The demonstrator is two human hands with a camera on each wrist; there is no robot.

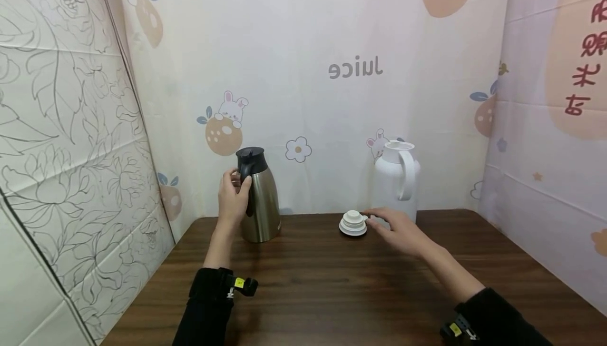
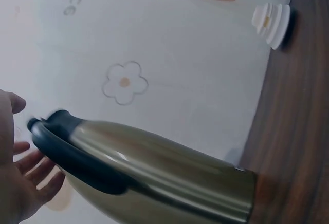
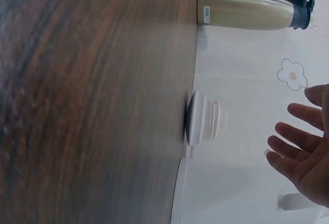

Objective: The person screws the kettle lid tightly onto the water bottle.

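Note:
A steel vacuum jug (image 1: pixel 265 206) with a black top and handle stands upright at the left of the table. My left hand (image 1: pixel 232 201) is at the upper end of its handle (image 2: pixel 77 162); in the left wrist view the fingers are spread beside the handle, the thumb apart from it. Towards the right, a white jug lid (image 1: pixel 353 223) lies with its stepped plug upward. My right hand (image 1: pixel 398 230) hovers beside the lid, fingers loosely extended and holding nothing in the right wrist view. Behind that hand stands a white jug (image 1: pixel 386 177), lidless, its handle facing me.
Both jugs stand near the back edge of the dark wooden table (image 1: pixel 313 293). A printed curtain (image 1: pixel 303 104) hangs close behind them, with more printed cloth at the left and right sides.

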